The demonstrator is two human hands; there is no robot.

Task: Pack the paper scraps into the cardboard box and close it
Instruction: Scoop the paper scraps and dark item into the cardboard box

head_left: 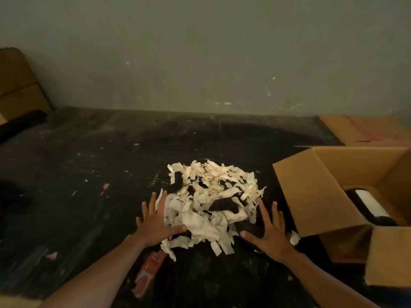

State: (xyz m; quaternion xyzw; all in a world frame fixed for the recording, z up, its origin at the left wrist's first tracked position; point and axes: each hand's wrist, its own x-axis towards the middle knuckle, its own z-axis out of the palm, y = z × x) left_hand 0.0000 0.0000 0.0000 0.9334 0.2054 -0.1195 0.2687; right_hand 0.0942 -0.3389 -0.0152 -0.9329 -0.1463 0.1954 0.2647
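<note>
A heap of off-white paper scraps (211, 201) lies in the middle of the dark floor (89, 163). My left hand (155, 221) rests flat at the heap's left edge with fingers spread, holding nothing. My right hand (270, 232) is spread flat at the heap's near right edge, also holding nothing. An open cardboard box (311, 196) stands to the right of the heap with its flaps up. A black and white object (369, 206) lies inside it. One loose scrap (294, 237) sits between my right hand and the box.
A second cardboard box (367, 130) with red tape sits at the far right against the grey wall. A brown cushion (17, 85) leans at the far left. A red and white wrapper (148, 274) lies on the floor between my forearms. Small bits litter the floor.
</note>
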